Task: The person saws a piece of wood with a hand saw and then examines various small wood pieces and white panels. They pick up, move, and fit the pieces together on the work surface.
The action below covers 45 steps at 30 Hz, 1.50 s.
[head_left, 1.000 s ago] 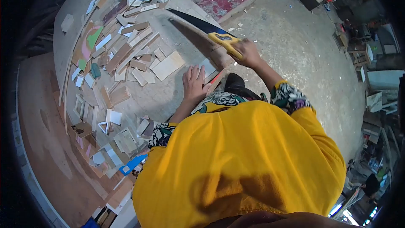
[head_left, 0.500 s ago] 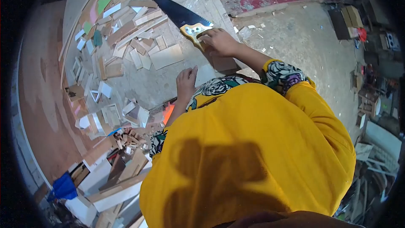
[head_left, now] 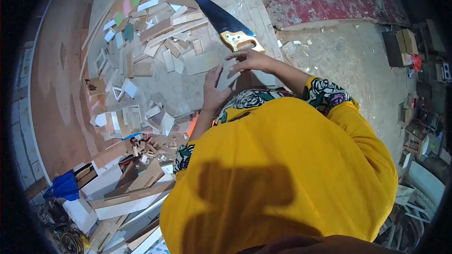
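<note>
A small flat pale piece of board (head_left: 228,74) is tilted up in front of my yellow top, held between both hands. My left hand (head_left: 215,88) grips its left edge, fingers pointing away from me. My right hand (head_left: 250,61) closes on its upper right side with thumb and fingers. Just beyond my right hand lies a hand saw (head_left: 221,19) with a dark blade and a wooden handle (head_left: 244,42), untouched. Another pale board (head_left: 263,78) lies near my lap, below the right wrist, partly hidden by my arm.
Many wood offcuts (head_left: 157,30) are strewn over the worktop to the left of the saw. A long brown board (head_left: 61,89) runs along the far left. Stacked planks (head_left: 127,202) and a blue bag (head_left: 64,186) are at lower left. Concrete floor (head_left: 339,56) is on the right.
My right hand has left the saw's handle and come toward my left hand. The small piece of board is now raised between both hands. The view has shifted slightly.
</note>
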Motion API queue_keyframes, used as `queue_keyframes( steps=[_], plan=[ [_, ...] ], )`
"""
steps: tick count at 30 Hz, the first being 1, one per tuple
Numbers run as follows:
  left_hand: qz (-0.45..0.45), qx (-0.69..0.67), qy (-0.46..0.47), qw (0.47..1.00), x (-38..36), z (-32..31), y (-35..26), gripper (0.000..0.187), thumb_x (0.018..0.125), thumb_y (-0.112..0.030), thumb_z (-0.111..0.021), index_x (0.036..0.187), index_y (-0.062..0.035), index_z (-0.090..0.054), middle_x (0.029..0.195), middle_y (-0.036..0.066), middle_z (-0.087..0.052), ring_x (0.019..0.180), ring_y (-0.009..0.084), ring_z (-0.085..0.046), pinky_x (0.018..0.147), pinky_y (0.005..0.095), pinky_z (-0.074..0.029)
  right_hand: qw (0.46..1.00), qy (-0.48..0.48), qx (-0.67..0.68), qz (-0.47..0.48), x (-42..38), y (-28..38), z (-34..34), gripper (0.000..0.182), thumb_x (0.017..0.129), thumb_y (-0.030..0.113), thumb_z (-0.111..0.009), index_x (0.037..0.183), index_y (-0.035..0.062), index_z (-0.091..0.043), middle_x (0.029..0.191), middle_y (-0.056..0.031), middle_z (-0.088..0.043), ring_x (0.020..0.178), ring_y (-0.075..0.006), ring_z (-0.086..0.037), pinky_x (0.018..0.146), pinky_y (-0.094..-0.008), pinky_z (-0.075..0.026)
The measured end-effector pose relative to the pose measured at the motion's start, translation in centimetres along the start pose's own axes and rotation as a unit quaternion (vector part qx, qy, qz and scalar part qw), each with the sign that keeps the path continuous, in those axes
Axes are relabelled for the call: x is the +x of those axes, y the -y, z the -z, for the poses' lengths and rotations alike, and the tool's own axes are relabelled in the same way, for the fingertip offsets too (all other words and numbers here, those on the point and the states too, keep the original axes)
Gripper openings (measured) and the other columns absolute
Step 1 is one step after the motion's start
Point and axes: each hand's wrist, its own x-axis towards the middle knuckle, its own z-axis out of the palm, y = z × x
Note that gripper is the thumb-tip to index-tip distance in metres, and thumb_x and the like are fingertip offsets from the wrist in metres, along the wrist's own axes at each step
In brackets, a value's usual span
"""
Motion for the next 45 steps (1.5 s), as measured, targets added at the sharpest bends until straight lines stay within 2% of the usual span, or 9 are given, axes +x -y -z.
queue_keyframes(
  steps=[5, 14, 17, 20, 23, 27, 37, 43, 45],
  plan=[
    [0.007, -0.090, 0.008, 0.996, 1.0, 1.6, -1.4, 0.071, 0.063, -0.007, -0.051, 0.133, -0.0053, -0.039, 0.115, 0.017, -0.051, 0.109, 0.0292, -0.050, 0.096, 0.0352, -0.037, 0.982, -0.087, 0.158, 0.063, 1.3, 1.5, -3.2, 0.035, 0.079, 0.023, -0.070, 0.104, 0.0001, -0.061, 0.075, -0.0028, -0.059, 0.061, -0.0082, -0.057, 0.053, -0.0186, -0.048],
    [-0.008, -0.107, -0.005, 0.994, 0.9, 4.5, 0.7, 0.058, 0.070, -0.001, -0.038, 0.128, 0.0010, -0.042, 0.113, 0.020, -0.052, 0.108, 0.0278, -0.051, 0.095, 0.0331, -0.037, 0.973, -0.054, 0.216, 0.061, 2.1, 3.2, -6.8, 0.024, 0.088, 0.021, -0.059, 0.101, 0.0020, -0.062, 0.078, -0.0042, -0.062, 0.063, -0.0093, -0.059, 0.058, -0.0205, -0.049],
    [-0.009, -0.138, 0.034, 0.990, 0.3, 5.2, 1.6, 0.053, 0.072, -0.004, -0.039, 0.124, 0.0021, -0.046, 0.107, 0.018, -0.056, 0.102, 0.0259, -0.054, 0.091, 0.0308, -0.039, 0.989, -0.102, 0.053, 0.098, 3.1, 2.1, -7.4, 0.022, 0.086, 0.020, -0.060, 0.098, 0.0016, -0.064, 0.074, -0.0044, -0.063, 0.061, -0.0087, -0.058, 0.056, -0.0205, -0.047],
    [0.170, -0.372, 0.086, 0.908, 0.0, 6.1, 2.6, 0.049, 0.073, -0.007, -0.042, 0.121, 0.0021, -0.049, 0.101, 0.015, -0.060, 0.094, 0.0232, -0.058, 0.085, 0.0299, -0.042, 0.952, -0.257, -0.059, 0.153, 3.0, 1.2, -6.6, 0.020, 0.085, 0.015, -0.059, 0.099, 0.0014, -0.064, 0.076, -0.0057, -0.064, 0.063, -0.0088, -0.059, 0.057, -0.0215, -0.048],
    [0.192, -0.435, 0.110, 0.873, -0.3, 7.3, 3.4, 0.050, 0.078, -0.014, -0.044, 0.125, 0.0031, -0.044, 0.100, 0.014, -0.060, 0.091, 0.0231, -0.059, 0.078, 0.0332, -0.047, 0.848, -0.419, -0.302, 0.120, 0.9, -2.2, -3.8, 0.036, 0.074, 0.032, -0.066, 0.101, 0.0078, -0.065, 0.094, -0.0130, -0.065, 0.081, -0.0274, -0.063, 0.073, -0.0368, -0.050],
    [0.231, -0.539, 0.144, 0.797, -0.3, 8.8, 4.2, 0.052, 0.085, -0.017, -0.042, 0.133, 0.0015, -0.034, 0.106, 0.017, -0.057, 0.095, 0.0299, -0.058, 0.081, 0.0399, -0.048, 0.757, -0.363, -0.532, -0.112, -4.6, -6.3, -3.4, 0.088, 0.055, 0.036, -0.079, 0.129, 0.0099, -0.040, 0.130, -0.0179, -0.044, 0.118, -0.0362, -0.043, 0.095, -0.0430, -0.040],
    [0.313, -0.581, 0.072, 0.748, 0.2, 10.1, 6.6, 0.039, 0.088, -0.019, -0.039, 0.119, 0.0041, -0.042, 0.109, 0.018, -0.056, 0.095, 0.0338, -0.058, 0.078, 0.0443, -0.050, 0.741, -0.347, -0.574, -0.043, -4.8, -6.1, -7.0, 0.048, 0.058, 0.030, -0.075, 0.097, 0.0096, -0.058, 0.106, -0.0128, -0.055, 0.102, -0.0306, -0.053, 0.080, -0.0460, -0.045],
    [0.297, -0.565, -0.011, 0.770, -1.2, 11.4, 7.4, 0.038, 0.087, -0.017, -0.045, 0.122, -0.0031, -0.041, 0.104, 0.016, -0.057, 0.091, 0.0339, -0.060, 0.078, 0.0433, -0.050, 0.811, -0.280, -0.513, -0.023, 3.0, -5.0, -5.9, 0.037, 0.065, 0.032, -0.067, 0.090, 0.0054, -0.060, 0.089, -0.0177, -0.061, 0.083, -0.0321, -0.060, 0.075, -0.0435, -0.047],
    [0.282, -0.586, -0.059, 0.757, -1.8, 11.3, 7.8, 0.039, 0.085, -0.015, -0.048, 0.122, -0.0056, -0.042, 0.102, 0.017, -0.058, 0.089, 0.0336, -0.061, 0.076, 0.0439, -0.051, 0.842, -0.132, -0.523, -0.003, 5.5, -3.8, -5.1, 0.039, 0.066, 0.030, -0.067, 0.092, 0.0013, -0.059, 0.088, -0.0237, -0.061, 0.077, -0.0338, -0.061, 0.070, -0.0432, -0.048]
  ],
)
